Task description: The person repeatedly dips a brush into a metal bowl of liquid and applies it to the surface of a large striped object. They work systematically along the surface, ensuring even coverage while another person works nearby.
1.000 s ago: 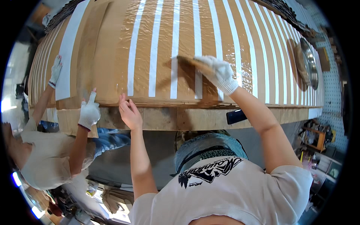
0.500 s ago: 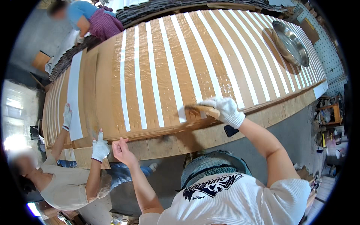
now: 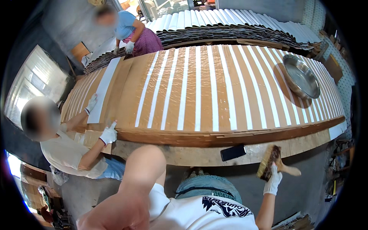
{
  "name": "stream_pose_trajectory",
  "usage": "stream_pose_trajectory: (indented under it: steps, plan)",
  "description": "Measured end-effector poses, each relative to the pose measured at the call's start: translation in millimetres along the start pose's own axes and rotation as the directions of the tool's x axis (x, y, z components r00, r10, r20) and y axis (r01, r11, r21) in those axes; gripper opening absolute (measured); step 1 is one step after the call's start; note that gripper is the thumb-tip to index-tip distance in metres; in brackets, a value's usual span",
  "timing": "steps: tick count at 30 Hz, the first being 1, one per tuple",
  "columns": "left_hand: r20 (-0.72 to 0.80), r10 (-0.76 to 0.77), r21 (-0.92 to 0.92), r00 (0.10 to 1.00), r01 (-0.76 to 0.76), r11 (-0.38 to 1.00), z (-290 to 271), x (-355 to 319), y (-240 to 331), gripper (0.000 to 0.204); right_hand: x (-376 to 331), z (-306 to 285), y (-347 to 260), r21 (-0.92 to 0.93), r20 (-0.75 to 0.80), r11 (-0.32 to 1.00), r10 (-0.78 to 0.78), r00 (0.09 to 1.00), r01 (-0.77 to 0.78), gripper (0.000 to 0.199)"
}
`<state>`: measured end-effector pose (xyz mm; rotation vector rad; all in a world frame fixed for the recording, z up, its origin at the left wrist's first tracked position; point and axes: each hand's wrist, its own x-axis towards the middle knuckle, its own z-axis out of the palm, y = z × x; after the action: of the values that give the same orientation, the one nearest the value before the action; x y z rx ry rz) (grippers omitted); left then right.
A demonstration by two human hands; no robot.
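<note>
Many brown sheets (image 3: 205, 84) lie fanned across my view, with white strips (image 3: 197, 88) between them, and the middle of the spread shines as if wet. They rest on a long bench (image 3: 180, 152), its near margin showing along the front. At the left end, 1 co-worker (image 3: 73, 153) has 2 gloved hands (image 3: 92, 103) on or at the sheets, so I would stop any stroke well short of them. Toward the right end, a metal bowl (image 3: 301, 76) sits on the sheets; I judge it safest to work around its rim, not against it.

The brush (image 3: 270, 163) is at the bench's near side, right of centre, bristles to the left and handle to the right; I cannot tell whether it touches the edge. My gloved right hand (image 3: 273, 180) grips it near the handle's root, which should give good control for light, even pressure. What looks like the left hand (image 3: 113, 214) is a blur at the lower edge; I cannot tell whether it is open. Smallest, a dark phone (image 3: 232, 153) lies on the bench margin, where drips could reach it.
</note>
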<state>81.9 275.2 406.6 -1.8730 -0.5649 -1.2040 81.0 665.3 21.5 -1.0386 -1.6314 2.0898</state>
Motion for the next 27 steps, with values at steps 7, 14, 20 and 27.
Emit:
stream_pose_trajectory:
  steps: [7, 14, 20, 27]
  plan:
    - [-0.079, -0.109, -0.25, 0.991, 0.086, 0.964, 107.7, -5.7, -46.4, 0.025, -33.6, -180.2, 36.0, 0.398, -0.268, 0.914, 0.191, 0.944, -0.072, 0.038]
    - [-0.454, 0.517, 0.28, 0.725, -0.435, 0.856, 226.1, -45.6, -98.9, 0.029, -26.8, -267.9, 75.1, 0.646, -0.242, 0.761, 0.284, 0.928, -0.064, 0.03]
    - [-0.657, 0.378, 0.11, 0.652, -0.412, 0.904, 310.2, -68.0, -142.3, 0.034, -53.4, -279.7, 37.9, 0.696, -0.36, 0.709, 0.208, 0.91, 0.113, 0.025]
    - [-0.343, -0.22, -0.855, 0.913, -0.207, 0.475, 327.8, -102.8, -193.5, 0.032, -53.5, -313.8, 45.2, 0.72, -0.501, 0.66, 0.282, 0.818, 0.213, 0.028]
